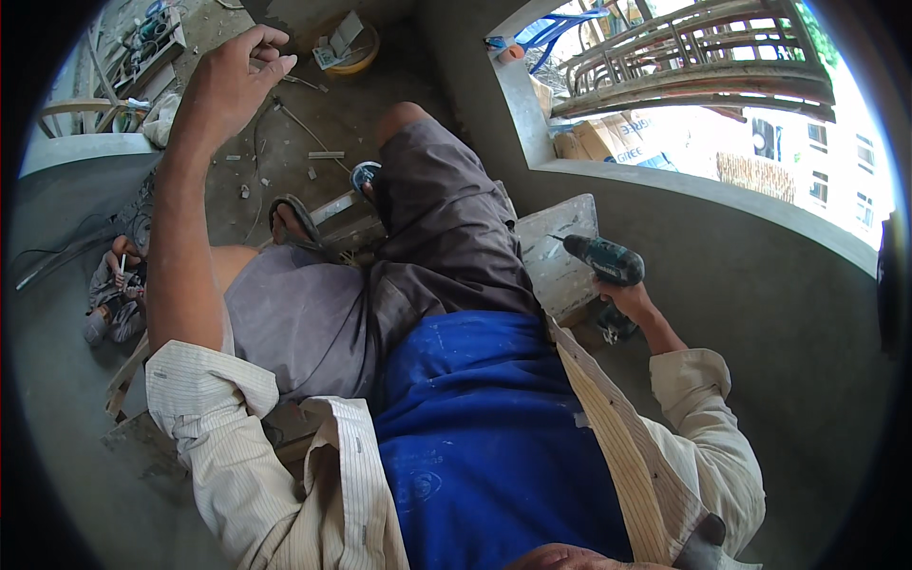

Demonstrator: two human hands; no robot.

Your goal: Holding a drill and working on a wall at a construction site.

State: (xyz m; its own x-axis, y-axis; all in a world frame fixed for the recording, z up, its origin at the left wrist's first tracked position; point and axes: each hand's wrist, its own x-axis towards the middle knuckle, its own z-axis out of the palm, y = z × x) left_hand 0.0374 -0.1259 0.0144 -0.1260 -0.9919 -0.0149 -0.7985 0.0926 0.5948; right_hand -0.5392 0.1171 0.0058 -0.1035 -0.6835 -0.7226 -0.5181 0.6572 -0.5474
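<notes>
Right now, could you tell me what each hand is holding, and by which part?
The right hand grips a teal cordless drill by its handle. The left hand is raised with fingers curled; whether it pinches anything small cannot be told.

Right hand (629, 302) palm and fingertips hidden behind cordless drill (608, 264) grip, drill battery base partly covered by wrist, left hand (233, 81) fingertip contents too small to identify, floor clutter near yellow bowl (353, 55) indistinct.
</notes>
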